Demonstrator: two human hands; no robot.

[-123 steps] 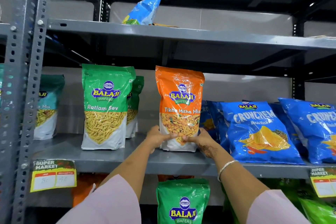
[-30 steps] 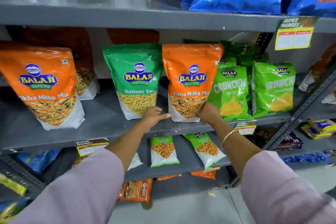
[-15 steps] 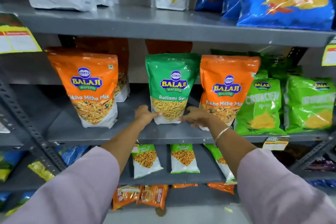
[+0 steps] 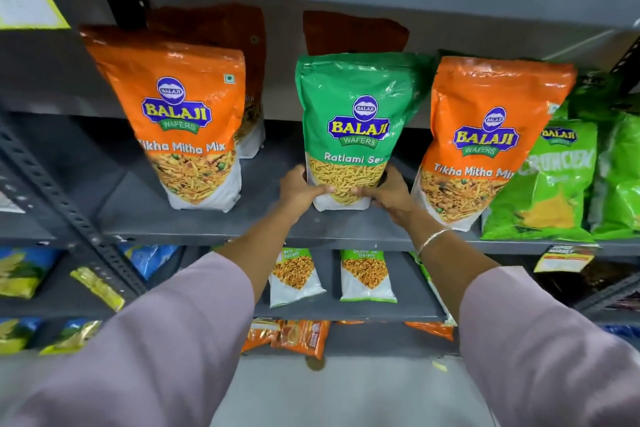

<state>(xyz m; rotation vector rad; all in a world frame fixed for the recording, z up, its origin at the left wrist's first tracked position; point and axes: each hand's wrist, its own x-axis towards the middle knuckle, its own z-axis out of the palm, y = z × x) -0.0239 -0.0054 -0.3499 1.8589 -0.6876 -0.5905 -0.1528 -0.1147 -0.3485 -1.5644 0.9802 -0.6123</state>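
Observation:
A green Ratlami Sev pouch (image 4: 356, 121) stands upright on a grey metal shelf (image 4: 194, 222), in the middle of the view. My left hand (image 4: 300, 188) grips its lower left edge, thumb across the front. My right hand (image 4: 389, 191) grips its lower right edge the same way. Both thumbs lie on the clear window near the white base. An orange Tikha Mitha Mix pouch (image 4: 183, 121) stands to the left and another orange Tikha Mitha Mix pouch (image 4: 485, 139) stands close on the right.
More orange pouches (image 4: 353, 33) stand behind the front row. Light green Crunchem bags (image 4: 550, 184) fill the shelf's right end. Small snack packets (image 4: 367, 276) lie on the shelf below. A slotted upright (image 4: 65, 215) runs at the left. A price tag (image 4: 564, 258) hangs at right.
Both hands have closed around the lower sides of the green pouch. A second ago they were at the orange pouch on the right. The view has moved nearer to the shelf.

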